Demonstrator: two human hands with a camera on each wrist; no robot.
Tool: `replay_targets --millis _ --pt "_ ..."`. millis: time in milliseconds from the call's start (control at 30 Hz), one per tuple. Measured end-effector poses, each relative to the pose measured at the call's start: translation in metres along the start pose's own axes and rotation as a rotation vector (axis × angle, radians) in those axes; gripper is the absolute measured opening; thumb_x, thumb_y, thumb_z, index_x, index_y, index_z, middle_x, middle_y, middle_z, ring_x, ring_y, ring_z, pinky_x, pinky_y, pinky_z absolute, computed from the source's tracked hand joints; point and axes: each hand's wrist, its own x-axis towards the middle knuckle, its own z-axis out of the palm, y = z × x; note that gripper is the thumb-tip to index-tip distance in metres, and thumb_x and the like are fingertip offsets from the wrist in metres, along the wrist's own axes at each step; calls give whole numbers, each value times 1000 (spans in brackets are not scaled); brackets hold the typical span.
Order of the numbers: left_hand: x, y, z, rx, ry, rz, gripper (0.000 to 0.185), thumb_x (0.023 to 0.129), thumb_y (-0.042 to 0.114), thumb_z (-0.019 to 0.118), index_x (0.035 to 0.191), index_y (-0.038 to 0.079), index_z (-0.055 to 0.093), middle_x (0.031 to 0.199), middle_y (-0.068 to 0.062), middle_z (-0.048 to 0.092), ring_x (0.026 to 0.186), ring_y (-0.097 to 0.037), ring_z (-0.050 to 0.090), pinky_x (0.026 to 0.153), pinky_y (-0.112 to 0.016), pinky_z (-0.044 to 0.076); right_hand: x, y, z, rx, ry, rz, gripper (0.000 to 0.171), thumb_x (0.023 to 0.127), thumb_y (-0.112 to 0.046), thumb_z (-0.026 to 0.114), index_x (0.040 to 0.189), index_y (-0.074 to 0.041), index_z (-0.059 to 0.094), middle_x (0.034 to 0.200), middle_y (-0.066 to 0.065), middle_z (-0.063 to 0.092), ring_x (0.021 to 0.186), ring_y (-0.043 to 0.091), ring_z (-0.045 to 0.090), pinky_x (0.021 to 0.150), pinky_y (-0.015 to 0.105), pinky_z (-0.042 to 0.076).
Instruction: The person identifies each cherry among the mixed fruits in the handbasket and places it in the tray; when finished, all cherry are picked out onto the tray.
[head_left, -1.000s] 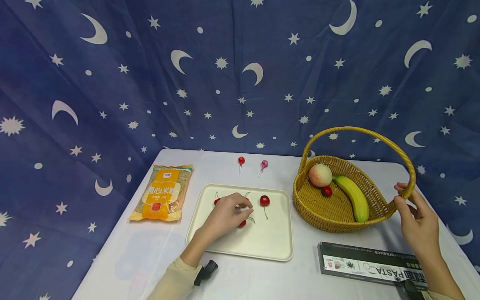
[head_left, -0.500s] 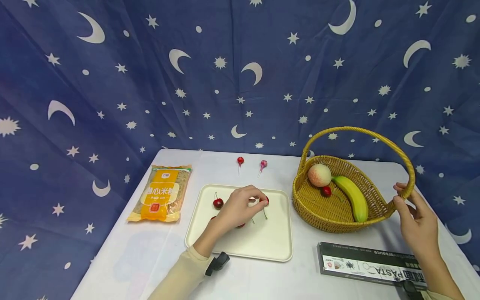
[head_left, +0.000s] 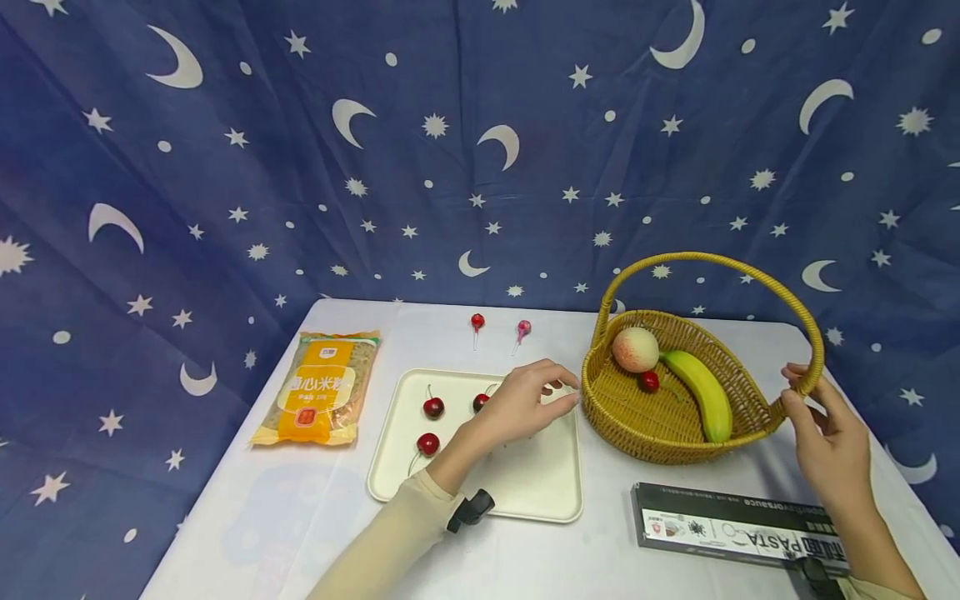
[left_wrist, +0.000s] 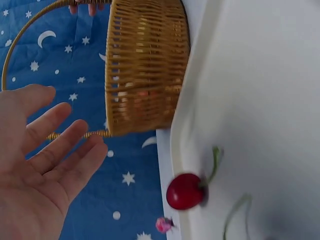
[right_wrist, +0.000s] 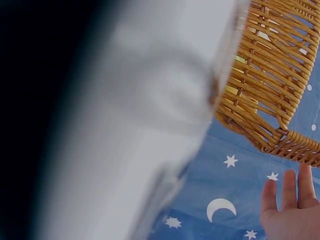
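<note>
My left hand hovers over the right side of a cream tray, fingertips close to a wicker basket. Its fingers are loosely spread with nothing between them, as the left wrist view shows. Red cherries with stems lie on the tray: one cherry at the back left, another cherry nearer, a third cherry beside the hand. The left wrist view shows a cherry by the tray rim. My right hand holds the basket handle's right base between thumb and fingers.
The basket contains a peach, a banana and a cherry. A dark pasta box lies in front of it. Behind the tray are a red lollipop and a pink lollipop. A yellow food bag lies left.
My left hand has moved right across the tray toward the basket, uncovering cherries on the left and covering the right part. My right hand has stayed at the basket handle.
</note>
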Motion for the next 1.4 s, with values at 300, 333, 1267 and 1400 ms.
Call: replay_targets --millis 300,333,1267,1400 --pt "31 14 19 -12 -29 57 24 103 27 70 121 12 75 117 -5 76 108 -22 69 91 -16 53 0 0 -1 -5 -3 -10 40 109 -18 61 149 -12 61 141 -28 61 122 -18 52 95 -5 41" --pt "34 16 22 -5 -33 62 25 103 27 70 122 12 75 117 -5 76 108 -22 69 91 -16 52 0 0 -1 -6 -4 -11 40 109 -18 61 149 -12 61 141 -28 61 122 -18 52 95 -5 41" --pt "126 43 72 175 -573 -146 82 100 79 42 162 25 46 160 11 54 146 -4 52 123 -26 41 0 0 -5 -21 -26 -46 41 109 -18 61 150 -14 60 141 -32 58 125 -20 49 96 -5 39" --pt "133 47 77 184 -606 -207 85 100 84 26 165 31 39 168 15 44 157 -7 41 131 -31 33 0 -1 -5 -17 -21 -53 41 109 -16 62 149 -12 61 139 -33 58 124 -18 50 95 -5 39"
